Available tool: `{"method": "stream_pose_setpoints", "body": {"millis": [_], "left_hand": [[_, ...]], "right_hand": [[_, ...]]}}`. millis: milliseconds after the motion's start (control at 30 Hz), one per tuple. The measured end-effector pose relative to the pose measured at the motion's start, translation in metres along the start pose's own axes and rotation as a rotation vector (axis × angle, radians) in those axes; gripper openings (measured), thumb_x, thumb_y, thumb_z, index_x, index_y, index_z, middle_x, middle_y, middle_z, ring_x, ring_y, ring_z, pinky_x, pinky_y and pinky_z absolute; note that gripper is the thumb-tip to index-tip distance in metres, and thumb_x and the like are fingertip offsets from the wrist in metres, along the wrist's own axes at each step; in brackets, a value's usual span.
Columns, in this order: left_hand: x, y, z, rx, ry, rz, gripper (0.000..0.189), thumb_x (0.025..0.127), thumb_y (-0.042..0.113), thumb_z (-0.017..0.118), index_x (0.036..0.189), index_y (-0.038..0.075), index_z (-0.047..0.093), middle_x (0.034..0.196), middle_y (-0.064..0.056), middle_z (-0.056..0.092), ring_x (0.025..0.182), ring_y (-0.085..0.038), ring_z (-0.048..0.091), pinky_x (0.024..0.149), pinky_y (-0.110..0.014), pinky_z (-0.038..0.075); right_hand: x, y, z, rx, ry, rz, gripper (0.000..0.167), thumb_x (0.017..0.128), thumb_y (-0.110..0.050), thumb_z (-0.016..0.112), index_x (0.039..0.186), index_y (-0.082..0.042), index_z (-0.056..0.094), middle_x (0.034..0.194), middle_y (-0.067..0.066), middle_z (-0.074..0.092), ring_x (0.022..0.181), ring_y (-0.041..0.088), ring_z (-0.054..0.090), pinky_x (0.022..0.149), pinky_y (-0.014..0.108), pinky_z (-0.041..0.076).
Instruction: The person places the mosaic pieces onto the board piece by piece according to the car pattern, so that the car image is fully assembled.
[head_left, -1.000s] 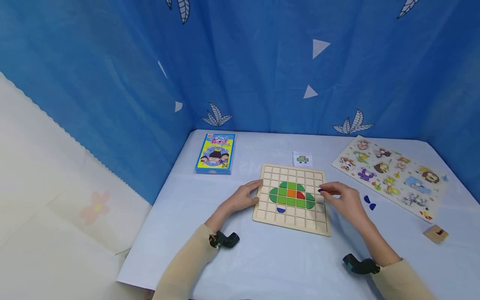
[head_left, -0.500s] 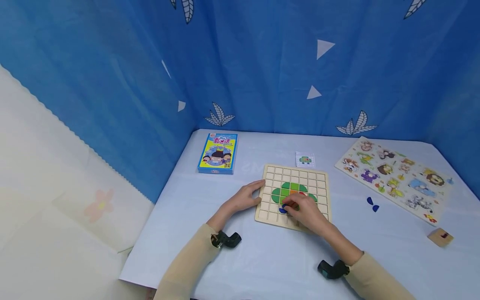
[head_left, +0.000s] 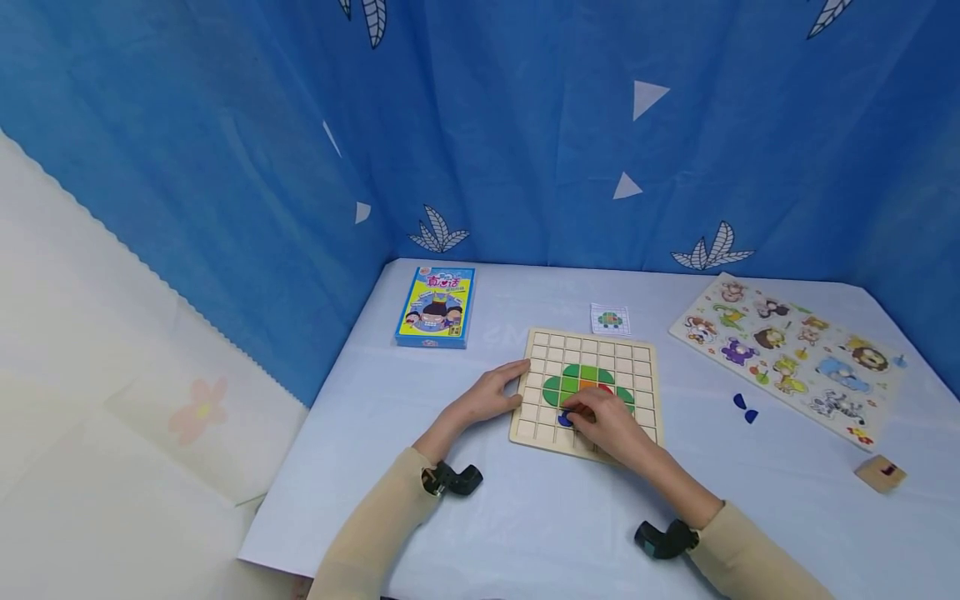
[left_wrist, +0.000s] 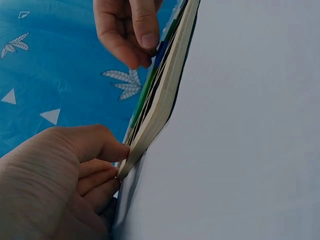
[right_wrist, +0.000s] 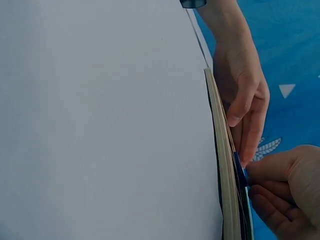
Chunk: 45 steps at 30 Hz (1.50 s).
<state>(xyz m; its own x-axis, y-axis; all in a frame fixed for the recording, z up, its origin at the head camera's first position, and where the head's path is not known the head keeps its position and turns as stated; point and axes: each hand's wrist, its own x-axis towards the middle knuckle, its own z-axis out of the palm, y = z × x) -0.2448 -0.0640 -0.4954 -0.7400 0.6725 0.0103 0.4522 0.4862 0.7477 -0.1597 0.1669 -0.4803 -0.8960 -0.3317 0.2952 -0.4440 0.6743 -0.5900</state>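
Note:
A square wooden grid board (head_left: 542, 433) lies on the table, with flat green, orange and red pieces set in its middle. My left hand (head_left: 490, 395) rests at the board's left edge, its thumb and fingers spread along the rim. Over the lower part of the pattern, my right hand (head_left: 611, 425) pinches a dark blue half-round piece (right_wrist: 240, 170) between thumb and fingers. It is down at the board's surface, beside another blue piece (head_left: 562, 419) in a cell. My right hand covers part of the pattern and some lower cells.
Two small blue pieces (head_left: 751, 416) lie right of the board. Behind the board is a pattern card (head_left: 611, 320). An animal puzzle board (head_left: 787, 354) and a small wooden block (head_left: 881, 473) are at the right; a boxed game (head_left: 435, 308) stands back left.
My right hand has moved left from the board's right edge to its lower middle with the blue piece, then stayed nearly still. My left hand has kept its place at the left edge.

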Motion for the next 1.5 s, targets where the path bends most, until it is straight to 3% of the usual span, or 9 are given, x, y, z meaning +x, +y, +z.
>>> {"method": "stream_pose_setpoints", "body": {"millis": [600, 700, 800, 900, 1067, 1133, 1300, 1400, 1500], "left_hand": [[0.001, -0.001, 0.001, 0.011, -0.002, 0.009, 0.063, 0.089, 0.007, 0.058, 0.145, 0.0, 0.033, 0.15, -0.009, 0.032, 0.138, -0.022, 0.026, 0.111, -0.031, 0.024], [0.001, -0.001, 0.001, 0.004, -0.008, 0.009, 0.063, 0.089, 0.008, 0.058, 0.145, 0.0, 0.032, 0.15, -0.009, 0.031, 0.138, -0.022, 0.026, 0.111, -0.03, 0.024], [0.002, -0.003, 0.002, -0.002, -0.007, 0.013, 0.063, 0.088, 0.008, 0.059, 0.145, 0.0, 0.032, 0.15, -0.01, 0.031, 0.138, -0.023, 0.025, 0.112, -0.031, 0.023], [0.003, -0.004, 0.002, 0.001, 0.001, 0.017, 0.063, 0.088, 0.007, 0.059, 0.145, 0.0, 0.033, 0.15, -0.01, 0.031, 0.138, -0.023, 0.025, 0.112, -0.031, 0.023], [0.002, -0.007, 0.001, 0.017, 0.0, 0.009, 0.063, 0.088, 0.008, 0.058, 0.146, 0.001, 0.032, 0.151, -0.009, 0.031, 0.138, -0.022, 0.025, 0.112, -0.03, 0.022], [0.002, -0.007, 0.001, 0.022, -0.001, 0.002, 0.064, 0.088, 0.008, 0.058, 0.146, 0.001, 0.032, 0.151, -0.008, 0.031, 0.138, -0.021, 0.025, 0.112, -0.03, 0.022], [0.002, -0.006, 0.0, 0.016, 0.0, -0.015, 0.064, 0.088, 0.009, 0.059, 0.146, 0.003, 0.032, 0.151, -0.007, 0.031, 0.139, -0.02, 0.024, 0.112, -0.029, 0.022], [0.002, -0.006, 0.001, 0.009, 0.001, -0.013, 0.065, 0.088, 0.009, 0.059, 0.146, 0.003, 0.032, 0.151, -0.007, 0.031, 0.139, -0.02, 0.025, 0.112, -0.029, 0.022], [0.003, -0.007, 0.002, 0.008, -0.003, -0.007, 0.064, 0.088, 0.009, 0.059, 0.146, 0.003, 0.032, 0.151, -0.007, 0.031, 0.139, -0.02, 0.025, 0.112, -0.03, 0.022]], "right_hand": [[-0.001, -0.001, 0.001, -0.028, -0.001, -0.033, 0.021, 0.081, 0.003, 0.07, 0.096, -0.012, 0.073, 0.094, -0.001, 0.067, 0.086, 0.013, 0.062, 0.071, 0.027, 0.054], [-0.002, -0.004, -0.007, -0.028, 0.013, -0.004, 0.018, 0.082, 0.001, 0.07, 0.097, -0.009, 0.073, 0.094, 0.0, 0.067, 0.084, 0.013, 0.063, 0.069, 0.027, 0.054], [-0.003, -0.001, -0.027, -0.043, 0.077, 0.025, 0.017, 0.082, 0.001, 0.069, 0.097, -0.006, 0.072, 0.093, 0.003, 0.067, 0.08, 0.017, 0.063, 0.067, 0.032, 0.055], [-0.008, 0.018, -0.055, -0.064, 0.173, 0.063, 0.017, 0.083, 0.001, 0.068, 0.099, -0.002, 0.07, 0.093, 0.01, 0.067, 0.079, 0.024, 0.064, 0.066, 0.04, 0.056], [-0.036, 0.104, -0.089, -0.223, 0.335, 0.18, 0.018, 0.089, -0.012, 0.066, 0.105, -0.007, 0.069, 0.097, 0.009, 0.066, 0.081, 0.022, 0.061, 0.066, 0.033, 0.053], [-0.049, 0.127, -0.101, -0.278, 0.373, 0.231, 0.018, 0.089, -0.014, 0.066, 0.106, -0.007, 0.068, 0.096, 0.009, 0.067, 0.081, 0.022, 0.061, 0.063, 0.029, 0.052], [-0.067, 0.106, -0.134, -0.251, 0.353, 0.362, 0.022, 0.086, -0.004, 0.067, 0.105, 0.005, 0.066, 0.093, 0.023, 0.065, 0.083, 0.04, 0.061, 0.053, 0.016, 0.047], [-0.073, 0.095, -0.14, -0.238, 0.311, 0.474, 0.027, 0.087, -0.005, 0.066, 0.109, 0.01, 0.062, 0.098, 0.028, 0.061, 0.089, 0.045, 0.059, 0.062, 0.025, 0.053], [-0.08, 0.102, -0.139, -0.222, 0.287, 0.534, 0.031, 0.088, -0.008, 0.065, 0.113, 0.011, 0.059, 0.104, 0.03, 0.059, 0.094, 0.046, 0.056, 0.069, 0.046, 0.053]]}}
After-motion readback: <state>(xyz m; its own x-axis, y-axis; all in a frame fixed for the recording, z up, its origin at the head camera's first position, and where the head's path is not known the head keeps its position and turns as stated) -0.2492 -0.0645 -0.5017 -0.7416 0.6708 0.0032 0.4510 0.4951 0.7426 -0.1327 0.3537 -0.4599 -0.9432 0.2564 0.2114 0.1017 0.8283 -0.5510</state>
